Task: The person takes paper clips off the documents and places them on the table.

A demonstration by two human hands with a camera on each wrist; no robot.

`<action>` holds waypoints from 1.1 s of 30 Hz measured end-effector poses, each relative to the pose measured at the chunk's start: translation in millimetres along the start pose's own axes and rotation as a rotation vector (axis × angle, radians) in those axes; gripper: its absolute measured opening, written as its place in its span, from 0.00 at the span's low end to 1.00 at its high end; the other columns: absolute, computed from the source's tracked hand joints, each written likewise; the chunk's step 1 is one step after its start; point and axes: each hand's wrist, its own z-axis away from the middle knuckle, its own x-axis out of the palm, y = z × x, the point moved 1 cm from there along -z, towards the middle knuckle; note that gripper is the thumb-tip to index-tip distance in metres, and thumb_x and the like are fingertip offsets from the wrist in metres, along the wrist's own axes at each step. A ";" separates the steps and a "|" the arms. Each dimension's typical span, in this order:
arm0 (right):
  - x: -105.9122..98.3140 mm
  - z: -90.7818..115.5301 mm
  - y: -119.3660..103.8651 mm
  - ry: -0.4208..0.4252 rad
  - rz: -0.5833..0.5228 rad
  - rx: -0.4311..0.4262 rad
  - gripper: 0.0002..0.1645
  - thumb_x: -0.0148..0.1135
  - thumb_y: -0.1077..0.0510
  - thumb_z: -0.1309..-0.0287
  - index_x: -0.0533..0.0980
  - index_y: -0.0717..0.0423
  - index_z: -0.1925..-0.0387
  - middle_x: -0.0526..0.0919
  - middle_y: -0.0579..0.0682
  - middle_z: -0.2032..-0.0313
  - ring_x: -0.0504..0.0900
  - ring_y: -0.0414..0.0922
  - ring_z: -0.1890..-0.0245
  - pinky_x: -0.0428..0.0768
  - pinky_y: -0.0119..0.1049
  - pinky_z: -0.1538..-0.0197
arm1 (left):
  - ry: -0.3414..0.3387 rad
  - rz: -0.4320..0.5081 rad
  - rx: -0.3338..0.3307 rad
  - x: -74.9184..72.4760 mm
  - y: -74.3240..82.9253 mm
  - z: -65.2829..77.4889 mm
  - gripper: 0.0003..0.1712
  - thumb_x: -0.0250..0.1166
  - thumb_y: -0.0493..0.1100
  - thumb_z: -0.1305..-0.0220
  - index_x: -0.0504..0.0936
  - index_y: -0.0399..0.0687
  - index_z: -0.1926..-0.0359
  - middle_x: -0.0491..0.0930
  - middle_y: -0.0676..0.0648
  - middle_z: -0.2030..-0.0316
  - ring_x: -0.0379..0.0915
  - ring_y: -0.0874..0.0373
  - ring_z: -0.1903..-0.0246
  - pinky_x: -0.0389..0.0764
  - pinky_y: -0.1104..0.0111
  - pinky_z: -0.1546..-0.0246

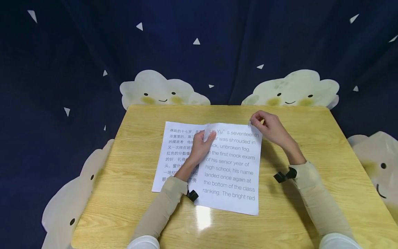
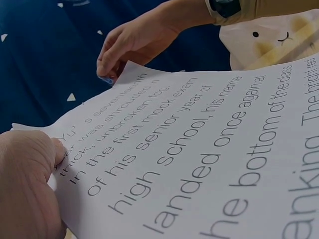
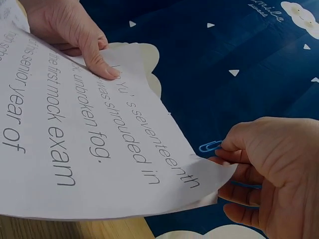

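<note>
My left hand (image 1: 199, 148) grips the upper left edge of a printed English sheet (image 1: 230, 173), its thumb lying on the text side. The sheet is lifted and tilted above the table. Between thumb and fingertip, my right hand (image 1: 270, 128) pinches a blue paper clip (image 3: 211, 146) close to the sheet's upper right corner. In the right wrist view that corner bends up against the right fingers, and the clip sits just past the top edge. Whether more sheets lie behind this one is hard to tell.
A sheet printed in Chinese (image 1: 174, 155) lies on the wooden table (image 1: 130, 207) at the left, partly covered by the left hand and the English sheet. A dark blue curtain (image 1: 230, 41) with clouds and triangles hangs behind the table and at its sides.
</note>
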 end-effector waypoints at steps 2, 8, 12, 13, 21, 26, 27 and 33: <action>-2.2 1.1 1.8 0.003 -0.003 0.000 0.09 0.59 0.59 0.24 0.81 0.61 0.56 0.84 0.53 0.65 0.72 0.45 0.71 0.68 0.28 0.70 | 0.010 0.002 -0.002 1.7 0.2 -0.3 0.21 0.63 0.54 0.24 0.85 0.41 0.49 0.88 0.42 0.71 0.85 0.54 0.80 0.88 0.63 0.79; -8.4 10.2 9.1 0.016 -0.006 0.017 0.10 0.58 0.59 0.23 0.81 0.62 0.56 0.84 0.53 0.65 0.72 0.44 0.71 0.68 0.26 0.70 | 0.006 0.014 -0.016 10.0 1.0 1.2 0.19 0.64 0.53 0.24 0.85 0.41 0.48 0.89 0.42 0.70 0.85 0.55 0.80 0.88 0.63 0.79; -12.8 14.1 12.0 0.023 -0.004 0.025 0.10 0.57 0.59 0.22 0.81 0.62 0.56 0.84 0.53 0.65 0.72 0.46 0.72 0.68 0.26 0.72 | 0.004 -0.006 -0.016 14.1 0.4 1.3 0.19 0.63 0.53 0.23 0.85 0.41 0.49 0.88 0.43 0.70 0.85 0.55 0.80 0.87 0.64 0.79; -14.1 14.6 12.5 0.023 0.000 0.026 0.10 0.57 0.58 0.22 0.81 0.62 0.56 0.84 0.53 0.65 0.72 0.46 0.73 0.68 0.26 0.72 | 0.003 -0.011 -0.014 14.8 0.7 1.2 0.20 0.63 0.54 0.23 0.85 0.41 0.49 0.88 0.43 0.70 0.84 0.55 0.80 0.87 0.64 0.79; -26.2 22.8 21.5 0.001 -0.007 0.100 0.13 0.55 0.54 0.20 0.80 0.60 0.54 0.83 0.54 0.63 0.70 0.44 0.83 0.71 0.32 0.83 | -0.002 -0.023 0.005 18.9 1.2 -1.1 0.21 0.62 0.54 0.22 0.85 0.42 0.47 0.88 0.43 0.69 0.85 0.54 0.79 0.87 0.63 0.78; -33.1 31.2 30.9 0.018 0.033 0.094 0.14 0.53 0.55 0.19 0.80 0.61 0.54 0.83 0.54 0.63 0.71 0.46 0.79 0.71 0.31 0.78 | 0.019 -0.033 0.005 21.9 -0.8 -2.2 0.20 0.62 0.53 0.23 0.85 0.41 0.47 0.88 0.44 0.70 0.84 0.56 0.80 0.87 0.65 0.78; -34.4 32.7 32.2 0.023 0.042 0.092 0.14 0.53 0.56 0.19 0.80 0.61 0.55 0.83 0.54 0.64 0.71 0.46 0.77 0.70 0.30 0.76 | 0.024 -0.034 0.006 22.5 -1.2 -2.4 0.20 0.62 0.53 0.23 0.85 0.41 0.47 0.88 0.44 0.70 0.84 0.56 0.80 0.86 0.66 0.78; -40.3 40.4 36.5 0.037 0.053 0.117 0.13 0.54 0.55 0.20 0.80 0.60 0.56 0.84 0.54 0.65 0.71 0.44 0.73 0.70 0.29 0.73 | 0.041 -0.027 0.015 24.6 -2.5 -3.0 0.19 0.63 0.51 0.23 0.85 0.39 0.48 0.88 0.42 0.70 0.84 0.57 0.80 0.87 0.66 0.77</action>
